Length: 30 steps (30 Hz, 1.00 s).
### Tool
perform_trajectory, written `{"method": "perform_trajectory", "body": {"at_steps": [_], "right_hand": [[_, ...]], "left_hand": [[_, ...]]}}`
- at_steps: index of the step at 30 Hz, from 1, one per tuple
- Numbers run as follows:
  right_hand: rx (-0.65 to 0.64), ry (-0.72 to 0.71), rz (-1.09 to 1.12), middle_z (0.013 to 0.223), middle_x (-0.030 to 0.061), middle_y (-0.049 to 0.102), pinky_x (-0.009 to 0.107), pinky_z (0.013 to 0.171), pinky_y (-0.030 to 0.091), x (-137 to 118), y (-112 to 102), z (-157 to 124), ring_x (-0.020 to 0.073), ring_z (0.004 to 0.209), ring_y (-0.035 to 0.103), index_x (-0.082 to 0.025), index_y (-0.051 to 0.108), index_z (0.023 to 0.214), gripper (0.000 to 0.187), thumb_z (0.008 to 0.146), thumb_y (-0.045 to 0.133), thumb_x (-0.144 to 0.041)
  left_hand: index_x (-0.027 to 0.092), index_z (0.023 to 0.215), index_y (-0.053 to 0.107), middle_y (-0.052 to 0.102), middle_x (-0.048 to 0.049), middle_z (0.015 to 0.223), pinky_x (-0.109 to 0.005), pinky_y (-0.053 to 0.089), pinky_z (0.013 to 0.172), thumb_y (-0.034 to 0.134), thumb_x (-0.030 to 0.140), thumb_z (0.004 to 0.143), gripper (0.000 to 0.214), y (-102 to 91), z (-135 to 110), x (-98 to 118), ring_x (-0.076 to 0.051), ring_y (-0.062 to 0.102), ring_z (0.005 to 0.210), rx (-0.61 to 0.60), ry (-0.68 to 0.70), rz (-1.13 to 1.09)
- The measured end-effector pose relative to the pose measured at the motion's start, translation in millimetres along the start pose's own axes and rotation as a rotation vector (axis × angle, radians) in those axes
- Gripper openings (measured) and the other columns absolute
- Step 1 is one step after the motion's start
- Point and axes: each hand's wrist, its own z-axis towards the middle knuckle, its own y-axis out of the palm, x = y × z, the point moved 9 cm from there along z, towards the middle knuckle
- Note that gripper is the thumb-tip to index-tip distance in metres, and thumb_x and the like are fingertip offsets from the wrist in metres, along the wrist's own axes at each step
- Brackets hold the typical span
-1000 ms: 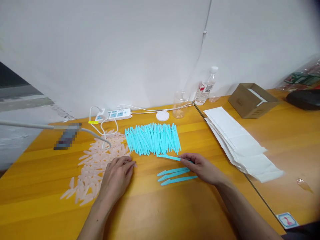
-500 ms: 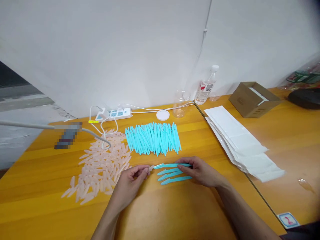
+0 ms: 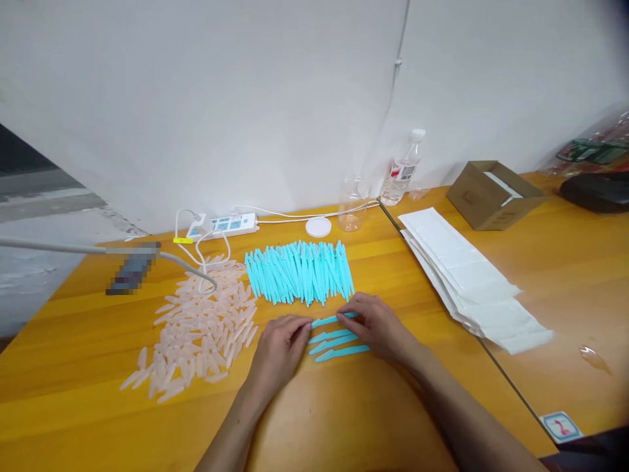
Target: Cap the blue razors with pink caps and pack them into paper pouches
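A turquoise eyebrow razor (image 3: 324, 321) lies level between my two hands. My right hand (image 3: 378, 328) pinches its handle near the right end. At the razor's left, blade end, my left hand (image 3: 281, 349) is closed; its fingers hide the small translucent blade cap it carried a moment ago. Just below, several more turquoise razors (image 3: 341, 354) lie roughly parallel on the table, their right ends partly behind my right hand. Beyond my hands is a dense row of turquoise razors (image 3: 299, 274). Loose pale pink blade caps (image 3: 196, 337) are spread to the left.
A power strip (image 3: 236, 224) with white cables, a round white lid (image 3: 318, 227), a clear jar (image 3: 351, 213) and a water bottle (image 3: 401, 172) stand along the wall. White padded envelopes (image 3: 457, 269) and an open cardboard box (image 3: 484, 196) are right. A phone (image 3: 132, 269) lies left.
My left hand has moved right with the cap and met the razor's blade end. My right hand has shifted slightly up and left, and the cap is now hidden by fingers.
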Motion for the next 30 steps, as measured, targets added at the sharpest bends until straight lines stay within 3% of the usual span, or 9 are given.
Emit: {"method": "perform_trajectory", "body": {"at_steps": [3, 9, 14, 19, 23, 26, 30], "right_hand": [[0.011, 0.007, -0.123, 0.088, 0.0067, 0.067, 0.032, 0.079, 0.038, 6, 3, -3, 0.0197, 0.085, 0.060, -0.021, 0.077, 0.091, 0.027, 0.098, 0.055, -0.035], [-0.064, 0.055, -0.068, 0.077, 0.0038, 0.065, 0.027, 0.066, 0.038, 10, -2, -10, 0.0157, 0.072, 0.059, -0.020, 0.074, 0.080, 0.033, 0.099, 0.050, -0.035], [0.171, 0.243, -0.238, 0.086, 0.0073, 0.071, 0.029, 0.072, 0.042, 28, -26, 20, 0.0197, 0.079, 0.063, -0.018, 0.075, 0.093, 0.029, 0.094, 0.057, -0.040], [0.135, 0.392, -0.335, 0.104, 0.0123, 0.074, 0.032, 0.078, 0.044, 39, -16, 57, 0.0260, 0.095, 0.067, -0.017, 0.073, 0.111, 0.035, 0.093, 0.058, -0.042], [0.112, 0.442, -0.347, 0.101, 0.0143, 0.076, 0.032, 0.075, 0.044, 40, -10, 67, 0.0272, 0.091, 0.069, -0.018, 0.076, 0.103, 0.030, 0.093, 0.055, -0.036], [0.121, 0.460, -0.348, 0.095, 0.0151, 0.076, 0.031, 0.072, 0.043, 38, -12, 68, 0.0264, 0.087, 0.069, -0.018, 0.077, 0.096, 0.029, 0.092, 0.051, -0.029], [0.172, 0.450, -0.325, 0.092, 0.0126, 0.075, 0.030, 0.068, 0.040, 31, -23, 61, 0.0240, 0.082, 0.067, -0.018, 0.074, 0.089, 0.028, 0.092, 0.047, -0.026]], "left_hand": [[0.023, 0.103, 0.076, 0.074, -0.0079, 0.101, -0.037, 0.049, 0.088, 0.052, 0.029, 0.097, 0.025, 4.7, 0, 5, -0.023, 0.065, 0.096, 0.019, 0.088, 0.141], [0.025, 0.114, 0.073, 0.070, -0.0091, 0.106, -0.038, 0.050, 0.088, 0.051, 0.029, 0.098, 0.028, 7.3, -9, 13, -0.023, 0.063, 0.100, -0.033, 0.140, 0.185], [0.026, 0.120, 0.069, 0.070, -0.0093, 0.112, -0.037, 0.052, 0.090, 0.052, 0.033, 0.098, 0.029, -24.1, -16, 4, -0.023, 0.065, 0.104, 0.073, 0.101, 0.192], [0.024, 0.106, 0.072, 0.073, -0.0070, 0.104, -0.036, 0.052, 0.086, 0.053, 0.039, 0.096, 0.026, -69.6, -25, -32, -0.022, 0.067, 0.097, 0.174, -0.003, 0.313], [0.023, 0.101, 0.073, 0.073, -0.0062, 0.101, -0.034, 0.052, 0.082, 0.053, 0.044, 0.095, 0.029, -97.4, -33, -56, -0.022, 0.067, 0.094, 0.224, -0.076, 0.370], [0.025, 0.100, 0.075, 0.073, -0.0055, 0.101, -0.032, 0.051, 0.081, 0.052, 0.044, 0.095, 0.030, -99.1, -32, -58, -0.021, 0.067, 0.093, 0.185, -0.077, 0.416], [0.028, 0.095, 0.078, 0.073, -0.0050, 0.096, -0.036, 0.050, 0.078, 0.055, 0.043, 0.093, 0.028, -86.9, -28, -54, -0.023, 0.067, 0.088, 0.099, -0.065, 0.616]]}}
